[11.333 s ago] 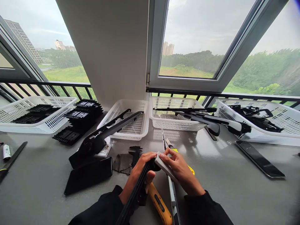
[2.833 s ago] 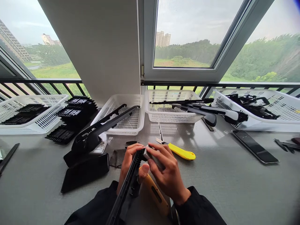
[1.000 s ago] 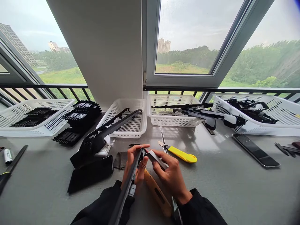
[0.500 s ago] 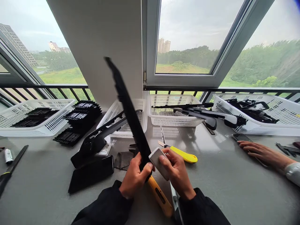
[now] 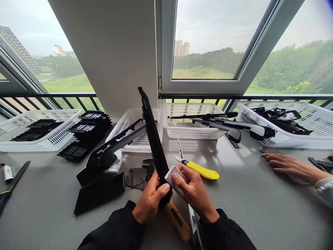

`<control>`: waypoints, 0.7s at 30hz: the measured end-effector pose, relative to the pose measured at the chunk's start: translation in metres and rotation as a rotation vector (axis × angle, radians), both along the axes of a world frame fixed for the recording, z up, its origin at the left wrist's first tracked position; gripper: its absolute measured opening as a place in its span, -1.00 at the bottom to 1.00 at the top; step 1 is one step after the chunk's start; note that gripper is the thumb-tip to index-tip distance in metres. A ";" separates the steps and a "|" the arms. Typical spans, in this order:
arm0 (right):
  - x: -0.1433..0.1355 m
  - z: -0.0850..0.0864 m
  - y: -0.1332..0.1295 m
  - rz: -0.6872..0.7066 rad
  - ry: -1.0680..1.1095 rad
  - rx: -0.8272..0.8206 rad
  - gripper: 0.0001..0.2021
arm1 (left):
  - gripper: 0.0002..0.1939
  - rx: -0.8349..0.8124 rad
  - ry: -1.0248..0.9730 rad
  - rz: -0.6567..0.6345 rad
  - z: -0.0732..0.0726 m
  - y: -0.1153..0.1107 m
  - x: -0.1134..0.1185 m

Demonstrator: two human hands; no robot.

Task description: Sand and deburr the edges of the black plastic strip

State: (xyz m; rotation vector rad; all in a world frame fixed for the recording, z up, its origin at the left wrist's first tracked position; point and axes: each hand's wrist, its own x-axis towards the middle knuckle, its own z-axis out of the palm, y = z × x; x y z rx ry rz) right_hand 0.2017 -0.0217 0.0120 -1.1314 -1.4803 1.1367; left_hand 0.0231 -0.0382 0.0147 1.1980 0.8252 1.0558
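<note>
Gripped near its lower end by my left hand [image 5: 151,199] is a long black plastic part [image 5: 154,140], its thin tip pointing up and away. A pale grey rectangular block [image 5: 177,178], like a sanding sponge, is pinched in my right hand [image 5: 195,189]. One edge of the block meets the black part just above my left thumb. Below my hands lie an orange-yellow handle [image 5: 178,222] and a metal strip [image 5: 194,222]. Just beyond my right hand is a yellow utility knife [image 5: 201,170] with its blade out. A dark cloth [image 5: 135,177] and a caliper [image 5: 148,165] lie left of the black part.
White baskets [image 5: 192,133] line the back of the table, some holding black parts. Long black parts [image 5: 229,126] lean across two of them. At left are a stack of black pieces [image 5: 87,128], a phone [image 5: 100,192] and a marker [image 5: 8,172]. A co-worker's hand [image 5: 288,166] rests at right.
The long black part has tipped away from me, so its tip sits lower and farther right. Both hands keep their hold, and the block stays against the part.
</note>
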 end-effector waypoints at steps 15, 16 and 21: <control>-0.008 -0.001 -0.003 -0.068 -0.007 0.036 -0.60 | -0.56 0.071 0.079 0.151 -0.002 -0.001 0.005; -0.009 -0.001 -0.004 -0.065 0.004 0.033 -0.59 | -0.57 0.079 0.081 0.169 -0.001 -0.001 0.005; -0.010 -0.004 -0.005 -0.091 0.017 0.046 -0.61 | -0.51 0.082 0.110 0.078 0.001 -0.002 0.004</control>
